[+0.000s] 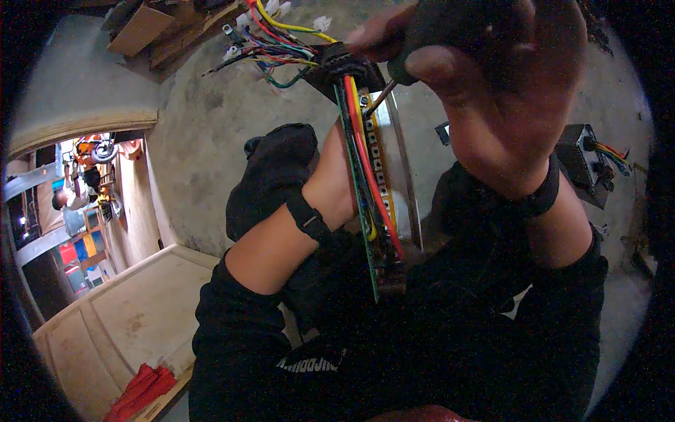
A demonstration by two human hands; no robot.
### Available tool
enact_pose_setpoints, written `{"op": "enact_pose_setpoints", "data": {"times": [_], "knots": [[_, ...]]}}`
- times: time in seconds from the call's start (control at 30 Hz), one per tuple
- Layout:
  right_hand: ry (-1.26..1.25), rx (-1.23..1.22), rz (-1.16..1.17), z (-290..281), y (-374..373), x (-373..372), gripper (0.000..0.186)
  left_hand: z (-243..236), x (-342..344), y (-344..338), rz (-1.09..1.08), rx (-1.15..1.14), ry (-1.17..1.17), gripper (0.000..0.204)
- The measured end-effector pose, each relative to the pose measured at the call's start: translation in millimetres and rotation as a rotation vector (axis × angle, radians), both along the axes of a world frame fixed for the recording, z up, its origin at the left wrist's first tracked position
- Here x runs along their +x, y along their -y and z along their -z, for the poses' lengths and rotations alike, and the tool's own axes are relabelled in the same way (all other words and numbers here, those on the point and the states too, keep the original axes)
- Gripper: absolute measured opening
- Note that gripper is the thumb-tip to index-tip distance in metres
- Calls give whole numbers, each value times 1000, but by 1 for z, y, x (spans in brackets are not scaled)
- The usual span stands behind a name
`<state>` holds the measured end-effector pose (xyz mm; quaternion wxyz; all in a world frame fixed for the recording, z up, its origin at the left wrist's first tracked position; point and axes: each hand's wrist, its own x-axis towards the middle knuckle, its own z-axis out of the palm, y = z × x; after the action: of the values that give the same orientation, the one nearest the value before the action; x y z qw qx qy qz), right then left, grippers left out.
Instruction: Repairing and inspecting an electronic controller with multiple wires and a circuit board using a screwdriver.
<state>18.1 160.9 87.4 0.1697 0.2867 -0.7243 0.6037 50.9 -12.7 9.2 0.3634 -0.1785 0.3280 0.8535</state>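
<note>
A long circuit board point(375, 169) is held up on edge in front of me, with thick red, yellow and green wires along it and a row of screws down one side. A bundle of thin coloured wires point(281, 56) with white plugs fans out from its far end through a black grommet. My left hand point(339, 165) comes from behind and supports the board; its fingers are hidden. Above it, my right hand point(492, 91) is closed round the dark handle of a screwdriver point(384, 96). The screwdriver's tip meets the screw row near the far end.
On the floor at right lies a metal box point(578, 151) with coloured wires. A red cloth point(144, 390) rests on a wooden panel point(133, 309) at lower left. Cardboard point(140, 32) lies at far left. Through a doorway, a person point(74, 193) and an orange motorcycle point(95, 151) show.
</note>
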Motion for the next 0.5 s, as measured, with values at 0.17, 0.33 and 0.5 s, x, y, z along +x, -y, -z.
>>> {"op": "enact_pose_setpoints", "data": {"times": [0.17, 0.33, 0.5], "knots": [[-5, 1, -5, -1, -1, 1, 28, 0, -4, -5, -3, 37, -37, 40], [-16, 2, -9, -1, 1, 1, 29, 0, -9, -11, 0, 46, -56, 40], [-22, -2, -25, 1, 1, 0, 29, 1, -6, -8, 1, 22, -46, 40]]}}
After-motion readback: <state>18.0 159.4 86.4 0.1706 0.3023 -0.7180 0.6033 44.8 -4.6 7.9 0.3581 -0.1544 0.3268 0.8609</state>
